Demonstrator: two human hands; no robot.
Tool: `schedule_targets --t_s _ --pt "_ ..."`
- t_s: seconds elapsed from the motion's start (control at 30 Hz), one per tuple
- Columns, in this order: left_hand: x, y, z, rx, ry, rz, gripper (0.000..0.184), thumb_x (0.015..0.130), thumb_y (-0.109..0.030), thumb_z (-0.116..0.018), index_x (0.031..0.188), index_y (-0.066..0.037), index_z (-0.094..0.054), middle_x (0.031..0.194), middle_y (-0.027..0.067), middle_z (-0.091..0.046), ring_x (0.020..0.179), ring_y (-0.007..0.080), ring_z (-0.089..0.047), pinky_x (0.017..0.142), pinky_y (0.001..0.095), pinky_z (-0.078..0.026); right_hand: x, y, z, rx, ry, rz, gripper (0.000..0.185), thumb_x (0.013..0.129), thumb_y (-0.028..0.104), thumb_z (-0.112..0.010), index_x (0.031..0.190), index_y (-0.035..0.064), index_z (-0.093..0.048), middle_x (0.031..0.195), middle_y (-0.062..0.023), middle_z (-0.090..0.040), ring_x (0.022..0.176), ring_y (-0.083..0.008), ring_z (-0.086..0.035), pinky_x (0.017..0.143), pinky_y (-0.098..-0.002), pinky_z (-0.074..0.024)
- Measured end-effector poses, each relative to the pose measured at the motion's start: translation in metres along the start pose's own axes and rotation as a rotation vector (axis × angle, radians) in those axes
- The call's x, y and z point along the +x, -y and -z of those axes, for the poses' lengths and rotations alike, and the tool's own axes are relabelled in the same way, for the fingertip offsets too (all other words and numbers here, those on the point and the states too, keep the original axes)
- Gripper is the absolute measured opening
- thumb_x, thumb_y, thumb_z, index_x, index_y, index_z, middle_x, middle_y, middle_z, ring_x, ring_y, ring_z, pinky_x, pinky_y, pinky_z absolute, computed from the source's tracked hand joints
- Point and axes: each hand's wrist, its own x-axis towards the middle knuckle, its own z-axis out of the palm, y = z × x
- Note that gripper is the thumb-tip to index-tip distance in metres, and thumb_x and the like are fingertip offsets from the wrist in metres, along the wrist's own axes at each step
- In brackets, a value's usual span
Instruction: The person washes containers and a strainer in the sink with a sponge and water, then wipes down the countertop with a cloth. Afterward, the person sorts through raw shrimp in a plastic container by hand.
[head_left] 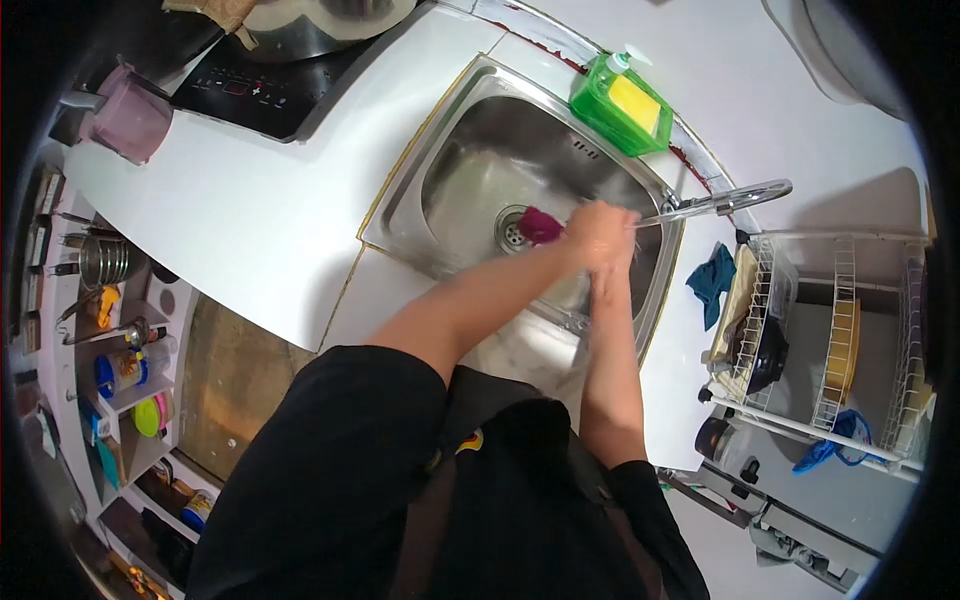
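Both of my hands come together over the right side of the steel sink, at the tap's water. Across the top lies my left hand, its fingers bent and pressed against my right hand. Blur and overlap hide most of the fingers, and whether anything is between the palms cannot be made out. A maroon cloth shows in the sink by the drain, just left of my left hand; whether it touches the hand is unclear. The chrome tap reaches in from the right with water at its end.
Behind the sink stands a green caddy with a yellow sponge and a pump. On the right are a teal cloth and a white wire dish rack. An induction cooktop and a pink container stand left.
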Motion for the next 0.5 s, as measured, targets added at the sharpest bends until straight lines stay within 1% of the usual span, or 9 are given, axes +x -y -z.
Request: schedule_targets --t_s 0.03,0.07,0.13,0.23,0.3,0.33,0.37,0.43,0.5 --pt "0.005 0.016 0.001 0.002 0.006 0.028 0.035 0.083 -0.038 -0.049 0.073 -0.008 -0.063 0.075 0.0134 -0.063 0.067 0.0351 -0.061 0.061 0.0453 -0.049 0.002 -0.007 -0.059 -0.207 -0.815 0.11 0.032 0.092 0.036 -0.042 0.09 0.0067 -0.054 0.091 -0.0086 -0.058 0.082 -0.0239 -0.056 0.072 -0.0365 -0.0478" --pt "0.009 0.025 0.001 -0.069 -0.017 0.284 0.033 0.084 -0.035 -0.047 0.073 -0.009 -0.064 0.076 0.013 -0.064 0.07 0.035 -0.061 0.065 0.0449 -0.049 0.003 -0.006 -0.056 -0.221 -0.794 0.103 0.035 0.093 0.037 -0.04 0.093 0.0055 -0.054 0.093 -0.0092 -0.058 0.083 -0.0244 -0.057 0.075 -0.0375 -0.0474" --pt "0.008 0.031 0.0 -0.1 -0.063 0.353 0.033 0.084 -0.035 -0.045 0.081 -0.01 -0.066 0.078 0.0114 -0.064 0.078 0.0322 -0.06 0.08 0.0449 -0.044 0.005 -0.009 -0.049 -0.24 -0.757 0.088 0.041 0.093 0.039 -0.036 0.101 0.0032 -0.053 0.098 -0.0102 -0.059 0.086 -0.0255 -0.058 0.081 -0.0395 -0.0465" --pt "0.021 0.041 0.012 -0.035 0.195 -0.156 0.035 0.084 -0.038 -0.043 0.094 -0.012 -0.063 0.102 0.0145 -0.059 0.098 0.0303 -0.051 0.094 0.0433 -0.032 0.014 0.012 -0.073 -0.428 -0.711 0.066 0.057 0.089 0.053 -0.035 0.108 0.0015 -0.051 0.1 -0.0116 -0.058 0.088 -0.024 -0.057 0.082 -0.0375 -0.0451" --pt "0.035 0.019 -0.003 -0.404 0.177 0.196 0.035 0.085 -0.04 -0.043 0.103 -0.015 -0.058 0.118 0.0153 -0.047 0.107 0.03 -0.043 0.097 0.0423 -0.027 0.022 0.02 -0.069 -0.558 -0.733 0.103 0.067 0.085 0.063 -0.033 0.105 0.0023 -0.051 0.09 -0.0086 -0.057 0.078 -0.021 -0.054 0.073 -0.0344 -0.0443" --pt "0.035 0.004 0.007 -0.584 0.164 0.374 0.036 0.085 -0.04 -0.042 0.108 -0.016 -0.056 0.127 0.0158 -0.041 0.111 0.0299 -0.038 0.098 0.0417 -0.024 0.029 0.023 -0.061 -0.435 -0.434 0.145 0.066 0.085 0.063 -0.032 0.104 0.0025 -0.051 0.088 -0.0079 -0.056 0.076 -0.0205 -0.053 0.071 -0.0341 -0.0437" --pt "0.027 -0.008 0.017 -0.77 0.202 0.254 0.046 0.088 -0.045 -0.039 0.123 -0.016 -0.045 0.136 0.015 -0.026 0.121 0.0301 -0.027 0.101 0.0392 -0.023 0.036 0.027 -0.052 -0.308 -0.135 0.184 0.066 0.085 0.063 -0.032 0.102 0.0026 -0.051 0.086 -0.0073 -0.055 0.075 -0.0199 -0.052 0.069 -0.0339 -0.0432" --pt "0.029 -0.015 0.022 -0.973 0.077 0.214 0.056 0.088 -0.05 -0.035 0.13 -0.013 -0.034 0.136 0.0151 -0.026 0.125 0.0282 -0.023 0.103 0.0375 -0.02 0.032 0.014 -0.131 -0.568 -0.646 0.338 0.056 0.089 0.056 -0.035 0.098 0.0034 -0.054 0.08 -0.0055 -0.055 0.073 -0.0177 -0.053 0.065 -0.0317 -0.0433" --pt "0.027 -0.016 0.023 -1.119 0.133 0.148 0.064 0.088 -0.053 -0.036 0.135 -0.011 -0.026 0.136 0.0139 -0.027 0.127 0.0255 -0.023 0.104 0.035 -0.02 0.027 0.025 -0.109 -0.887 -0.632 0.349 0.048 0.091 0.048 -0.039 0.095 0.0037 -0.056 0.076 -0.0041 -0.055 0.068 -0.0157 -0.052 0.061 -0.0291 -0.043"
